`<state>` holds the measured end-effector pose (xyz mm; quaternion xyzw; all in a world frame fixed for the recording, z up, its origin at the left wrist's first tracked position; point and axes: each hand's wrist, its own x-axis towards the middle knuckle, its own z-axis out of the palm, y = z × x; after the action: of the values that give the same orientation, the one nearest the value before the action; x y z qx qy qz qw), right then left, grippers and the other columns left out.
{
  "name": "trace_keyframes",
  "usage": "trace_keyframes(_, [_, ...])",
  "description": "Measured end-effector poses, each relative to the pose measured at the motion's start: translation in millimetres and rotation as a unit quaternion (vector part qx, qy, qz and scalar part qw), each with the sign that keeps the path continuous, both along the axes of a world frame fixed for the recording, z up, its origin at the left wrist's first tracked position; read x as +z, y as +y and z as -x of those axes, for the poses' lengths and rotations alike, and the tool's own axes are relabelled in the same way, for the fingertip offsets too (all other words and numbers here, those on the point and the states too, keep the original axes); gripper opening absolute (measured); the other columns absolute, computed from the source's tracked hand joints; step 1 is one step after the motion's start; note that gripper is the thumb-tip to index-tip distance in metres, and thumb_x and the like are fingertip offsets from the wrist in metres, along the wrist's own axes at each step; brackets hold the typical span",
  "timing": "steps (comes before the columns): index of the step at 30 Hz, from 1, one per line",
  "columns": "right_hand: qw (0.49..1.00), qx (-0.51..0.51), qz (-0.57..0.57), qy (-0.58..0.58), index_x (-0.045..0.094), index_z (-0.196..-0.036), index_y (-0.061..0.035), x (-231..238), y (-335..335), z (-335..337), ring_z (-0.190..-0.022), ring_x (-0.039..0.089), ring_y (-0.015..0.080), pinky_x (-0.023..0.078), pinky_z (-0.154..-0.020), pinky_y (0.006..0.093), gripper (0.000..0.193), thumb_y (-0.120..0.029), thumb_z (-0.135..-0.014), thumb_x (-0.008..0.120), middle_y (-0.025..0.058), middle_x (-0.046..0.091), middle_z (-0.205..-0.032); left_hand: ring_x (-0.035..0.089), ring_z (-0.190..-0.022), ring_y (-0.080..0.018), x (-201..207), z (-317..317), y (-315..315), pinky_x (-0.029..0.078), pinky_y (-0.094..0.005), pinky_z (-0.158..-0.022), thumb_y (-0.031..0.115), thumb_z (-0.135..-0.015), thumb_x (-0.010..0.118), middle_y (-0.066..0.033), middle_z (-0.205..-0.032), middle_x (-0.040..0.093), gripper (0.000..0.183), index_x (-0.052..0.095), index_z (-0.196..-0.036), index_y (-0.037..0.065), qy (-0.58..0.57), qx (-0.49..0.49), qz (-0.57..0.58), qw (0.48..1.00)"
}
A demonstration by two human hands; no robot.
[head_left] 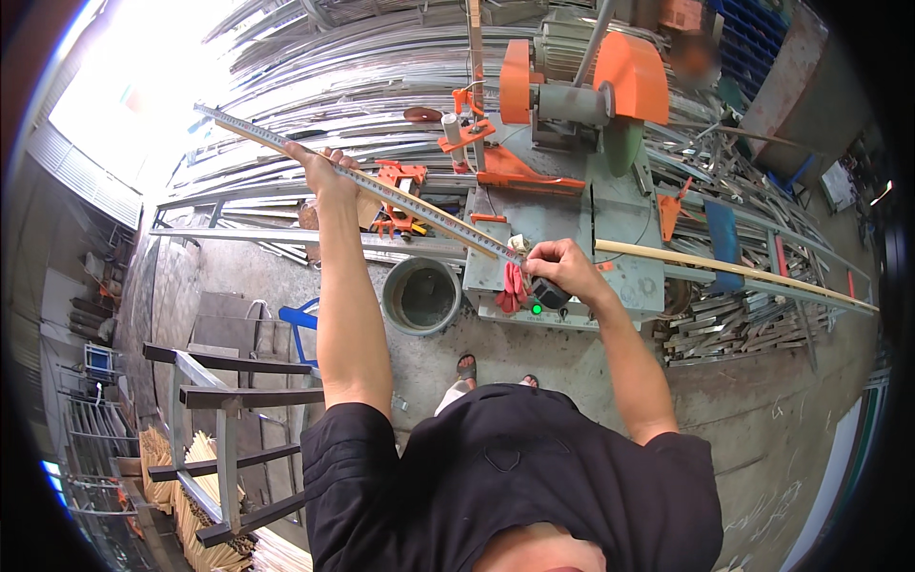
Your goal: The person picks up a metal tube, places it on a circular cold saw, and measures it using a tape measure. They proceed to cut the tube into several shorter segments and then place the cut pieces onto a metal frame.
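Note:
A long thin tan bar [419,215] slants from the far left toward the machine table. The pulled-out blade of a tape measure [381,185] lies along it. Fingers of my left hand [326,170] are closed round the bar and blade, toward their far end. My right hand [568,268] is closed at the blade's near end, on the black tape measure case [550,293], over the front of the table. Red gloves [512,284] hang at the table's front edge, close beside my right hand.
A cut-off saw with an orange guard [629,76] and a greenish disc [624,145] stands on the metal table [624,210]. Another tan bar [734,261] extends right. A grey bucket [393,297], orange clamps [400,181] and a metal frame [229,448] are nearby. Metal lengths [334,71] lie behind.

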<state>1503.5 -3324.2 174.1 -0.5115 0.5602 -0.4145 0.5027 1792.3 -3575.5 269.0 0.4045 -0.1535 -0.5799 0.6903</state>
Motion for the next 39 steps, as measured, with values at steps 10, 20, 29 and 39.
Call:
trace_keyframes(10, [0.999,0.017,-0.019,-0.031,0.068,-0.080,-0.0018,6.7,8.4,6.4,-0.064,0.054,0.0050,0.043,-0.061,0.0227,0.017,-0.018,-0.084,0.067,-0.0031,0.061,-0.070,0.032,-0.047,-0.0130,10.6,10.9,11.7,0.032,-0.0275,-0.048,0.081,-0.083,0.042,0.0006,-0.058,0.035,0.070,0.038,-0.077,0.011,0.000,0.011,0.013,1.000])
trace_keyframes(20, [0.961,0.161,-0.191,-0.119,0.064,-0.107,-0.0046,-59.8,34.1,-5.4,-0.078,0.056,0.0058,0.046,-0.067,0.0238,0.037,-0.038,-0.091,0.066,-0.0022,0.062,-0.088,0.033,-0.039,-0.0125,3.7,4.1,66.4,0.033,-0.0265,-0.039,0.080,-0.081,0.047,0.0022,-0.048,0.032,0.067,0.041,-0.072,0.014,-0.041,-0.001,0.091,0.995])
trace_keyframes(29, [0.962,0.140,-0.116,-0.202,0.053,-0.123,-0.0016,-125.3,64.3,-46.4,-0.081,0.056,0.0081,0.046,-0.070,0.0234,0.060,-0.020,-0.075,0.083,0.0013,0.059,-0.096,0.045,-0.043,-0.0108,-116.9,-72.8,140.3,0.036,-0.0247,-0.040,0.047,-0.096,0.055,0.0008,-0.055,0.043,0.044,0.046,-0.075,0.010,-0.282,-0.081,0.144,0.945])
trace_keyframes(39, [0.955,-0.046,-0.110,0.270,0.049,-0.121,0.0104,-269.2,-22.3,-47.3,-0.096,0.061,0.0313,0.049,-0.086,0.0396,0.087,-0.041,-0.062,0.085,0.0200,0.062,-0.107,0.057,-0.063,-0.0198,-276.9,-224.1,405.8,0.046,-0.0350,-0.061,0.037,-0.080,0.077,-0.0094,-0.069,0.063,0.035,0.064,-0.084,0.004,-0.607,-0.132,-0.231,0.749])
